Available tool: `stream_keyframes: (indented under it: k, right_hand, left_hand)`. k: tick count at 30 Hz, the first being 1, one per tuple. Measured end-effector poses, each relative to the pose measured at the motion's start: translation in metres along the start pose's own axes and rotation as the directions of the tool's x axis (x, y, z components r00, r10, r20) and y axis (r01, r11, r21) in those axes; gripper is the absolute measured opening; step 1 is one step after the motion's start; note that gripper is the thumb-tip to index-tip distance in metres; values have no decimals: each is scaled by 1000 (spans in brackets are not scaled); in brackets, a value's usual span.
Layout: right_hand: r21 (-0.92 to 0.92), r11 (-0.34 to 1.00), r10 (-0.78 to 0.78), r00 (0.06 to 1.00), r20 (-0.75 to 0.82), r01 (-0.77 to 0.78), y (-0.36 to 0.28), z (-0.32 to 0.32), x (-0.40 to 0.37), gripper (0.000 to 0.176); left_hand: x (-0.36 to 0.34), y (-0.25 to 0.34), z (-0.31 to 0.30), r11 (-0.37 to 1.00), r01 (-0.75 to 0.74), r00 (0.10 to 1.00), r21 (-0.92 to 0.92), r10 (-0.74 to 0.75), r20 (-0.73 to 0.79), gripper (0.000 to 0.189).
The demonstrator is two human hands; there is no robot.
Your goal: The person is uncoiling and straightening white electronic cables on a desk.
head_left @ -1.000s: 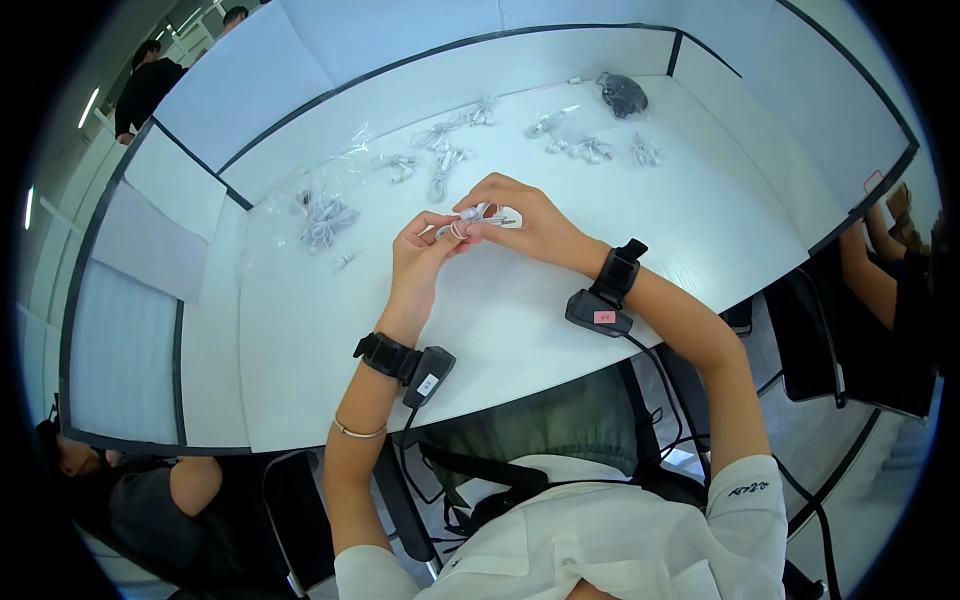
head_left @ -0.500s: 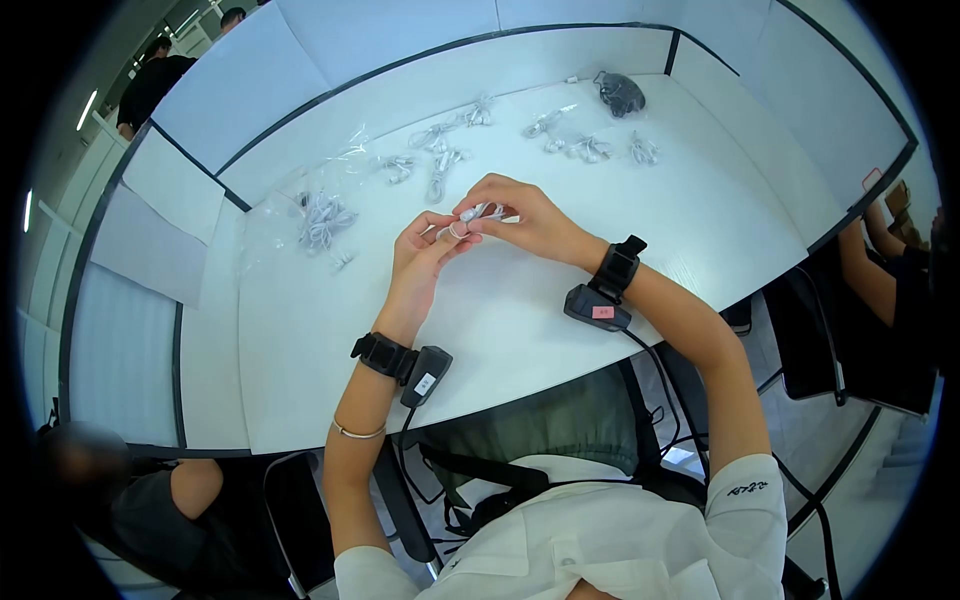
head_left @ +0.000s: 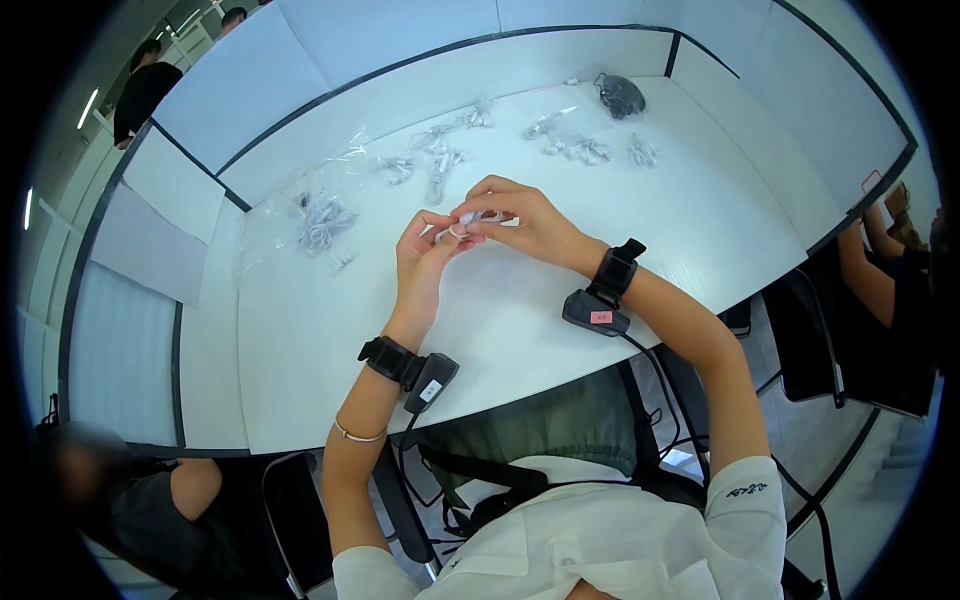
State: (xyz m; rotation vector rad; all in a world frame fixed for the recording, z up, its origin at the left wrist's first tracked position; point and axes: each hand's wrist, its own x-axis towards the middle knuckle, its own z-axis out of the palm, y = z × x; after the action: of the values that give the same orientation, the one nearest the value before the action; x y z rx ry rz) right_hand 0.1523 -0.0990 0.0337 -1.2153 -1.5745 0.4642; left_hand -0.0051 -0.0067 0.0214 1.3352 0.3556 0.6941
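Observation:
A small bundle of white cable (head_left: pixel 485 217) is held between my two hands above the middle of the white table (head_left: pixel 520 320). My left hand (head_left: pixel 427 240) pinches a loop of it with thumb and fingertips. From the right, my right hand (head_left: pixel 520 215) grips the coiled part, its fingers curled over the top and thumb beneath. The fingertips of both hands meet at the cable, so part of it is hidden. Farther back lie more white cable bundles (head_left: pixel 440 170).
A clear plastic bag with white cables (head_left: pixel 325 220) lies at the left. At the back right are more white cables (head_left: pixel 590 150) and a dark bundle (head_left: pixel 621 95). Low partition walls (head_left: pixel 480 60) edge the table. Other people sit at both sides.
My left wrist has shifted slightly to the right and turned a little. Both hands keep their hold on the white cable, and the things on the table have not moved.

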Motion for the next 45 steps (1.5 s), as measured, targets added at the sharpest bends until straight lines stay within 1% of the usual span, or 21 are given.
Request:
stream_keyframes:
  k: [3,6,9,10,13,16,19,22,25,28,31,32,34,37,38,45]
  right_hand:
    - [-12,998,-61,998,13,61,-1,4,-2,25]
    - [-76,994,-82,996,25,84,-5,3,-2,25]
    - [-55,993,-107,994,13,107,-4,4,-1,25]
    - [-50,989,-143,990,-13,142,-2,5,-1,24]
    - [-107,993,-52,998,-27,49,-5,6,-2,23]
    - [-89,990,-114,989,-98,106,0,10,-1,19]
    - [-36,999,-6,993,-117,1,-7,10,-1,14]
    - [-26,999,-38,989,-142,35,-3,15,-1,9]
    - [-78,996,-58,992,-116,49,0,14,-1,9]
    - [-113,989,-106,990,-93,95,1,12,-1,10]
    - [-103,991,-97,989,-107,86,1,12,-2,10]
    - [-106,991,-94,992,-89,85,1,11,-2,10]
    - [-108,991,-86,995,-50,80,1,10,-3,10]
    - [-138,984,-123,991,-49,116,-2,9,-4,10]
    - [-140,984,-115,992,-47,107,-2,9,-5,11]
    - [-152,984,-100,995,-31,94,0,7,-5,11]
  left_hand:
    - [1,-2,-2,1000,9,1000,-26,-9,-10,4]
    - [0,-2,-1,999,19,1000,-46,-19,-15,3]
    - [0,0,-3,997,46,999,-70,-44,30,3]
    - [0,1,-2,996,55,998,-67,-53,28,2]
    - [1,-1,0,997,50,998,-61,-49,29,4]
    - [1,-6,-1,996,35,999,-77,-32,36,3]
    - [3,-9,-3,994,51,998,-99,-47,44,4]
    - [4,-9,-6,990,82,995,-117,-76,60,4]
    - [4,-10,-8,978,123,991,-171,-110,81,5]
    - [3,-10,-7,959,151,987,-238,-131,97,5]
    - [2,-12,-9,932,189,980,-308,-158,122,5]
    - [3,-12,-9,922,204,977,-330,-168,134,5]
    - [3,-12,-9,933,202,977,-297,-168,134,5]
    - [2,-10,-8,946,186,979,-266,-156,128,5]
    - [1,-10,-7,949,181,980,-259,-153,127,6]
    - [0,-10,-5,952,167,984,-255,-147,95,11]
